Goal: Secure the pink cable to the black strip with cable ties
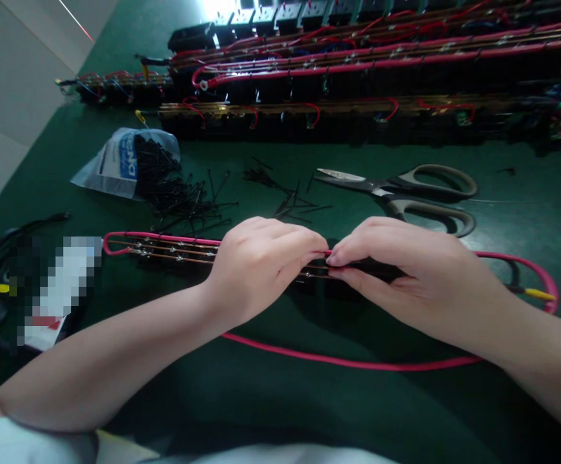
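A long black power strip assembly [169, 256] with thin copper-coloured bars lies crosswise in front of me. A red wire [188, 240] runs along its upper edge, bends back at the left end and loops round at the right. My left hand [256, 267] rests over the middle of the strip, its thumb and fingertips pinched on the red wire. Just to the right, my right hand [415, 270] pinches the same wire, fingertips almost touching the left ones. Whether a small cable tie sits between the fingers is hidden. A slack stretch of red wire curves below both hands.
Black cable ties [183, 200] spill from a clear plastic bag [116, 161]; several more lie scattered nearby. Open scissors [381, 188] rest beyond my right hand. More wired strips [357, 116] line the back of the green table [270, 399]. A partly blurred box [65, 290] stands left.
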`<state>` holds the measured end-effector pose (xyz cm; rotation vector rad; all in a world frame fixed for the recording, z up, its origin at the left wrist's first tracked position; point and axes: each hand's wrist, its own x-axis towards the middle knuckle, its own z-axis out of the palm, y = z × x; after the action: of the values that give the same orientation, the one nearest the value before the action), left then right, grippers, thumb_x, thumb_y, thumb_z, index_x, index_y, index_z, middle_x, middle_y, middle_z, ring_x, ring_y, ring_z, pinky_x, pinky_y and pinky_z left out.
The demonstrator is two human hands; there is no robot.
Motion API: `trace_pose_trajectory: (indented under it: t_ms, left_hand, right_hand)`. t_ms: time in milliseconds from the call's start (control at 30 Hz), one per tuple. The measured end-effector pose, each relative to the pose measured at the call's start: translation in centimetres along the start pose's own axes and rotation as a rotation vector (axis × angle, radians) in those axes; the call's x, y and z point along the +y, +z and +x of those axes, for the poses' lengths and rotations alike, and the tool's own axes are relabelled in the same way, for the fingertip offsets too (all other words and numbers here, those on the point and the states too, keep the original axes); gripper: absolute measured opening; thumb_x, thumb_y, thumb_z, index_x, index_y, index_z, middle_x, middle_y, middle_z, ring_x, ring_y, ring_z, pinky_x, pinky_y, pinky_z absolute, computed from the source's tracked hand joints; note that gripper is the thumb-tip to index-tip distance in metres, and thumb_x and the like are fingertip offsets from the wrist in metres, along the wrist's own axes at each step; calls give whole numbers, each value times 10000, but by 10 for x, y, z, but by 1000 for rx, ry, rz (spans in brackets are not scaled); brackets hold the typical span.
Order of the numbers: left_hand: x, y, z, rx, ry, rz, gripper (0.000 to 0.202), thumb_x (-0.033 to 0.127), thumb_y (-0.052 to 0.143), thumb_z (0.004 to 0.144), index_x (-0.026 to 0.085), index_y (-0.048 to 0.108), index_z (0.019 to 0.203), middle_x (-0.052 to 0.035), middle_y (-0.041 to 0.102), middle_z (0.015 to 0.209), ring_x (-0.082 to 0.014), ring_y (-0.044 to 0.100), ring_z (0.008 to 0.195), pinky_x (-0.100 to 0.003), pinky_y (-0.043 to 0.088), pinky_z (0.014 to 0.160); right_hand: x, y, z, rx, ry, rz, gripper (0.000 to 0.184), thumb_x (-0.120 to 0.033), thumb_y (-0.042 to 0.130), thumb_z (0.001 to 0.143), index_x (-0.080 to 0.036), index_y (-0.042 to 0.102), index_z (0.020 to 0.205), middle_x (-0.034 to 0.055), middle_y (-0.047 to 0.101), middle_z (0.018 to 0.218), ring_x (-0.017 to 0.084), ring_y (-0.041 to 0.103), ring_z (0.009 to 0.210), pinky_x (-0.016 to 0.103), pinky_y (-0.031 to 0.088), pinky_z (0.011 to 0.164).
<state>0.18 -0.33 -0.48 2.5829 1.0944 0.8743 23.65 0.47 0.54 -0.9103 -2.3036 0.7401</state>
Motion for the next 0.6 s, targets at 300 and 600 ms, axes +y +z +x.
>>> trace_pose_trajectory:
  t_ms: [300, 600]
  left_hand:
    - [0, 2, 4, -44, 65, 97, 287, 127, 516, 1071, 206, 777, 982, 9, 806, 952, -147, 678, 812, -273, 517, 756]
    - [-4, 1, 2, -63, 6, 24, 285, 104, 527, 1032, 200, 794, 1000, -11, 821, 984, -158, 701, 871, -275, 538, 801]
  right_hand:
    - [-2, 1, -2, 19, 55, 11, 144, -178, 594, 977, -289, 684, 961, 22, 769, 903, 239, 740, 807, 388, 614, 710]
    - [-3, -1, 0, 26, 50, 20, 135, -177, 590, 981, -281, 671, 951, 26, 758, 874, 238, 737, 787, 393, 619, 701]
